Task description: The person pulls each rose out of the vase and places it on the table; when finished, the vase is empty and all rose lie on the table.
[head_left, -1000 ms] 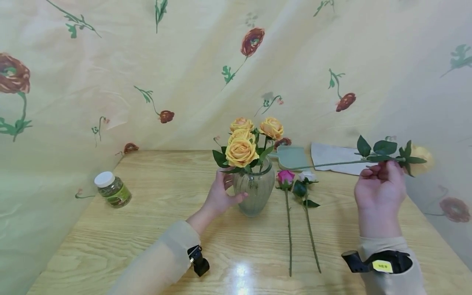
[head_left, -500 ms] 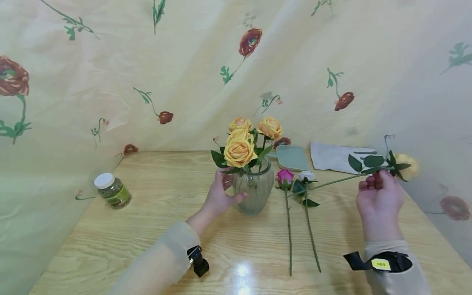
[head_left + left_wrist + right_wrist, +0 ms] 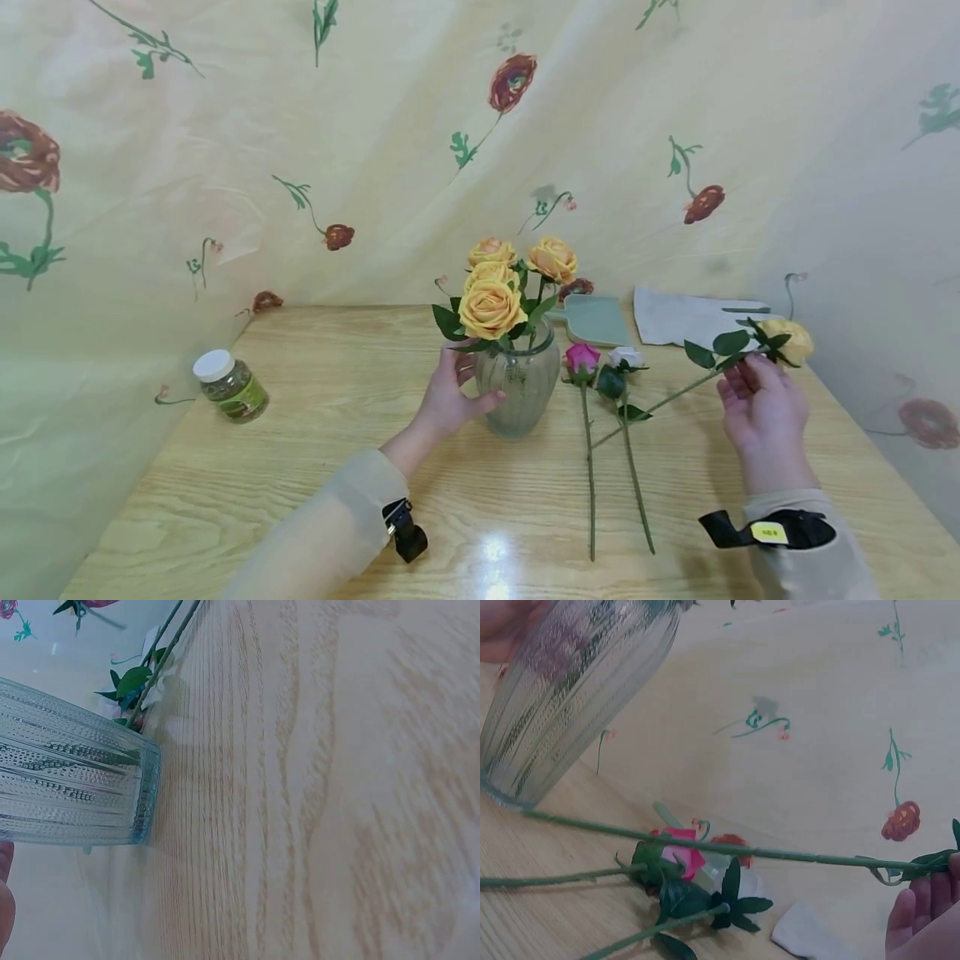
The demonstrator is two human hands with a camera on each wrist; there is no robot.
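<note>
My left hand (image 3: 450, 396) grips the ribbed glass vase (image 3: 517, 396) from its left side, thumb across the front. Several yellow roses (image 3: 491, 308) stand in the vase, their leaves hiding some of the fingers. Near the bloom, my right hand (image 3: 768, 408) pinches the stem of another yellow rose (image 3: 795, 342), which slants down leftward across the flowers on the table. In the right wrist view this stem (image 3: 795, 856) passes in front of the pink rose and its end overlaps the vase base. A pink rose (image 3: 582, 358) and a white rose (image 3: 627, 358) lie right of the vase.
A jar with a white lid (image 3: 231, 386) stands at the left on the wooden table (image 3: 315, 375). Behind the flowers lie a pale green dustpan-like piece (image 3: 596, 321) and a white cloth (image 3: 675, 317). A flower-patterned sheet (image 3: 405, 150) hangs around the table.
My right hand has moved left and down with the yellow rose, whose stem end dropped from beside the vase to over the lying stems. The left hand and vase stay put.
</note>
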